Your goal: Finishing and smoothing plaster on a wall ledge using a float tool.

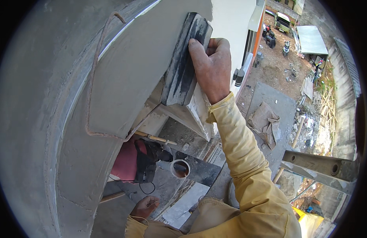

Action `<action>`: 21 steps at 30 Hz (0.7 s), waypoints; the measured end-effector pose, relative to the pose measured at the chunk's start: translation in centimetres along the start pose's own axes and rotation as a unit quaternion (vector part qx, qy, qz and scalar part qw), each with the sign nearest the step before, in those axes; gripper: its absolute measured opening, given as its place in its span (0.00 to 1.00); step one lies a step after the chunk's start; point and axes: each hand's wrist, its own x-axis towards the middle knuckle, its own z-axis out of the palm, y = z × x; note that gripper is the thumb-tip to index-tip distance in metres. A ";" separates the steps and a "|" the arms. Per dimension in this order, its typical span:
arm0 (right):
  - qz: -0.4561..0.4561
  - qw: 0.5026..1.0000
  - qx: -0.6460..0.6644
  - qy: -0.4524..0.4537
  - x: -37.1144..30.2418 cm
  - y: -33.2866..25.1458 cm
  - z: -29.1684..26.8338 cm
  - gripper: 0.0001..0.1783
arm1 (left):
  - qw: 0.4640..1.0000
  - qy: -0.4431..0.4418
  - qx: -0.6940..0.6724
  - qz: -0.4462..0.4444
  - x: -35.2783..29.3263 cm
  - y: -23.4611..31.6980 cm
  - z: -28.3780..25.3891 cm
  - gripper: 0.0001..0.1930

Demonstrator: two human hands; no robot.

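My right hand (pixel 213 65) grips a black plastering float (pixel 182 63) smeared with grey. Its thumb lies over the near face and the fingers wrap behind the tool's right edge. The float lies along the edge of a smooth grey plastered wall (pixel 140 47); whether its hidden face touches the plaster I cannot tell. Low in the view, near my body, my left hand (pixel 145 206) hangs with loosely curled fingers slightly apart, and nothing shows in it. A bent rusty rod (pixel 92 87) crosses in front of the plaster, left of the float.
Below stand a white bucket (pixel 180 168) with something reddish-brown inside and a dark bag (pixel 147 156) beside pink cloth. A metal beam with holes (pixel 318 164) juts in at the right. Far down lie a brown sack (pixel 265 121), a motorbike (pixel 286 48) and a truck (pixel 282 22).
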 end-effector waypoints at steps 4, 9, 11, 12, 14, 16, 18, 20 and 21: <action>0.002 0.993 -0.119 0.004 -0.3 0.9 -1.7 0.27 | 1.000 0.007 0.010 -0.008 -0.1 0.3 0.1 0.24; -0.150 0.988 0.000 -0.046 -5.5 1.0 -2.0 0.23 | 1.000 -0.006 0.007 0.001 0.1 0.0 0.0 0.25; -0.260 0.962 -0.040 -0.067 -6.3 1.8 -1.2 0.25 | 1.000 -0.003 0.013 -0.002 0.3 0.0 0.0 0.25; -0.260 0.962 -0.043 -0.066 -5.9 1.7 -0.8 0.25 | 1.000 -0.010 0.003 0.000 0.5 -0.4 -0.2 0.25; -0.354 0.933 -0.070 -0.013 -4.1 1.6 0.1 0.24 | 1.000 -0.015 -0.007 0.001 0.7 -1.2 -0.5 0.25; -0.245 0.967 -0.067 0.015 -2.1 0.3 0.3 0.23 | 1.000 -0.012 0.004 0.016 0.6 -1.7 -0.5 0.25; -0.236 0.962 -0.112 0.076 2.0 0.3 0.0 0.25 | 1.000 -0.013 0.002 0.013 0.4 -1.4 -0.2 0.24; -0.288 0.930 -0.176 0.145 6.7 1.8 -0.4 0.25 | 1.000 -0.015 0.002 0.011 0.3 -0.8 0.1 0.24; -0.275 0.932 -0.194 0.138 7.8 1.4 -0.6 0.28 | 1.000 -0.008 0.004 0.004 0.1 -0.6 0.1 0.24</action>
